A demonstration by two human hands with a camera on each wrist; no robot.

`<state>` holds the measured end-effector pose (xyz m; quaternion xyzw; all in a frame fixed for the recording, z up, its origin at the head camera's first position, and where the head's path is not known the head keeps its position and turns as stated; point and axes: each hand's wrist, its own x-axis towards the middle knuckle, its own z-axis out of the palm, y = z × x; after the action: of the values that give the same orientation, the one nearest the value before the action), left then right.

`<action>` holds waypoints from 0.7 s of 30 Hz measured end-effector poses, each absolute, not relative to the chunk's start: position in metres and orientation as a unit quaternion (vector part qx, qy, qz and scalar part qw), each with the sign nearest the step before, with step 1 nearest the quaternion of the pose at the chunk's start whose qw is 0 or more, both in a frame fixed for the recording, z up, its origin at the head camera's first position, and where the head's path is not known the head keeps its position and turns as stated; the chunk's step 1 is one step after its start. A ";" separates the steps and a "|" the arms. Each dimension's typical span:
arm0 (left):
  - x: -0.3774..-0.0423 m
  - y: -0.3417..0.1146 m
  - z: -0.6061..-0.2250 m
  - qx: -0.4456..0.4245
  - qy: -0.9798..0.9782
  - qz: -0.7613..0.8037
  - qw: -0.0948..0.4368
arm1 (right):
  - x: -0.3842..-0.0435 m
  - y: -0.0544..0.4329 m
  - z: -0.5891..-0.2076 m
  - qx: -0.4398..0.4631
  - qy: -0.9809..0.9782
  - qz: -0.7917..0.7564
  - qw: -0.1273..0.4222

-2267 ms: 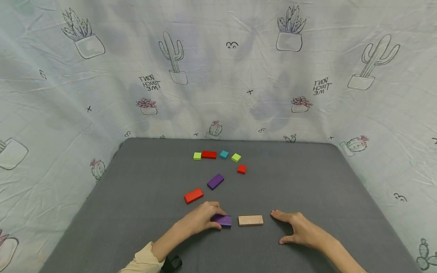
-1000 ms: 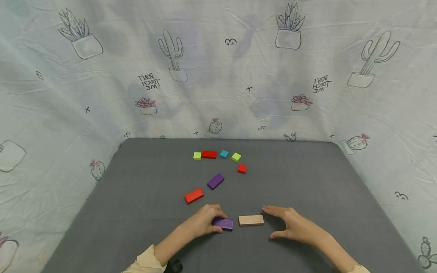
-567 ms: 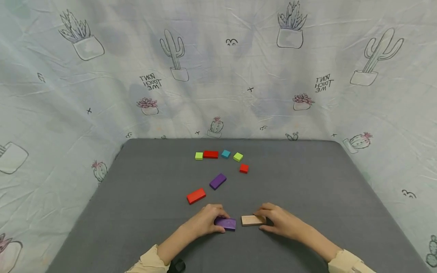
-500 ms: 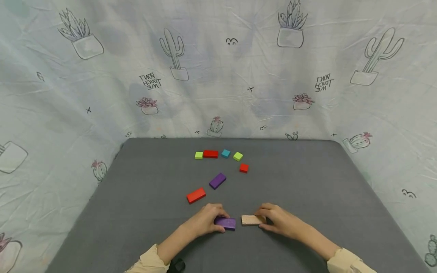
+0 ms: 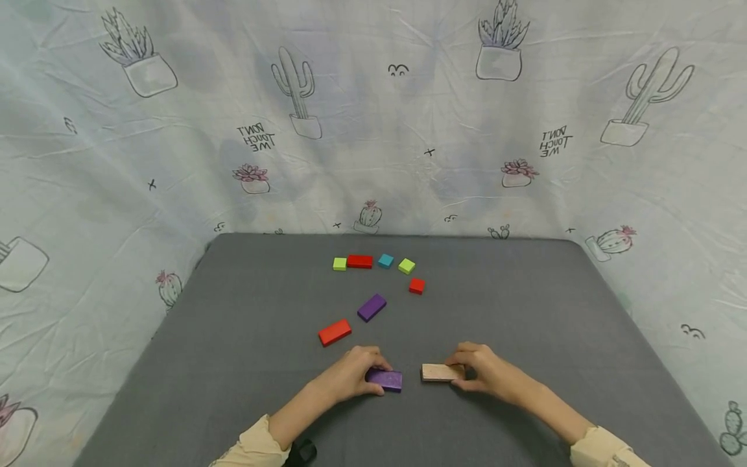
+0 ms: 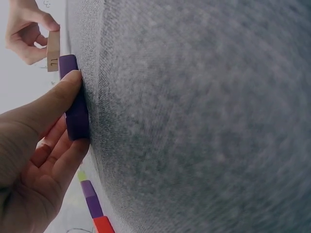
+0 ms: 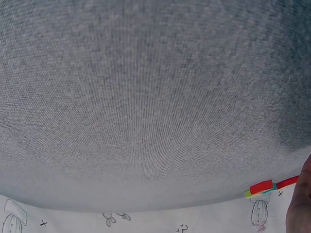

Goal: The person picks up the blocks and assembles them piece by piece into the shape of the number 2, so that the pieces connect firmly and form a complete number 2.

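Observation:
My left hand (image 5: pixel 350 376) pinches a purple wooden block (image 5: pixel 386 381) between thumb and fingers. In the left wrist view the thumb lies along one long side of that purple block (image 6: pixel 77 109), which sits right at the grey cloth. A plain wooden block (image 5: pixel 438 372) is gripped at its right end by my right hand (image 5: pixel 490 375). Dark marks like digits show on the plain block (image 6: pixel 53 53) in the left wrist view, with a slim gap between it and the cloth. Only an edge of the right hand (image 7: pixel 300 204) enters the right wrist view; its block is out of sight there.
Beyond the hands lie a red block (image 5: pixel 335 333) and another purple block (image 5: pixel 371 307). Farther back are a small red piece (image 5: pixel 417 286), two lime pieces, a blue piece (image 5: pixel 386 261) and a long red block (image 5: pixel 359 261). A cactus-print curtain surrounds the grey table (image 5: pixel 525 311).
The right hand came in from the right, took hold of the plain block and has shifted it slightly right, widening the gap to the purple block. The left hand keeps its grip, nearly still.

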<state>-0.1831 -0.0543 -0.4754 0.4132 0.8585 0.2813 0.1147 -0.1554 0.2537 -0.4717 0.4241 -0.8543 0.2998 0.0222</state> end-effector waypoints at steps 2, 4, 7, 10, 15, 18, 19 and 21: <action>-0.183 -0.055 -0.476 0.414 0.859 0.281 0.110 | -0.156 0.253 -0.472 0.425 -0.854 0.300 0.022; -0.183 -0.055 -0.477 0.419 0.857 0.282 0.102 | -0.156 0.252 -0.473 0.427 -0.852 0.302 0.022; -0.182 -0.054 -0.477 0.423 0.856 0.281 0.095 | -0.156 0.251 -0.472 0.430 -0.850 0.302 0.023; -0.182 -0.054 -0.477 0.419 0.858 0.280 0.099 | -0.157 0.248 -0.472 0.435 -0.847 0.304 0.028; -0.182 -0.053 -0.477 0.413 0.860 0.280 0.106 | -0.157 0.242 -0.472 0.441 -0.843 0.305 0.033; -0.182 -0.053 -0.477 0.412 0.860 0.281 0.107 | -0.158 0.240 -0.471 0.442 -0.844 0.302 0.026; -0.182 -0.053 -0.477 0.413 0.860 0.280 0.107 | -0.158 0.239 -0.471 0.440 -0.846 0.301 0.022; -0.182 -0.053 -0.477 0.411 0.861 0.280 0.107 | -0.159 0.237 -0.470 0.440 -0.846 0.300 0.019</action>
<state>-0.1825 -0.0526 -0.4774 0.4115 0.8607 0.2802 0.1069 -0.1585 0.2374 -0.4702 0.4398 -0.8464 0.2997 0.0190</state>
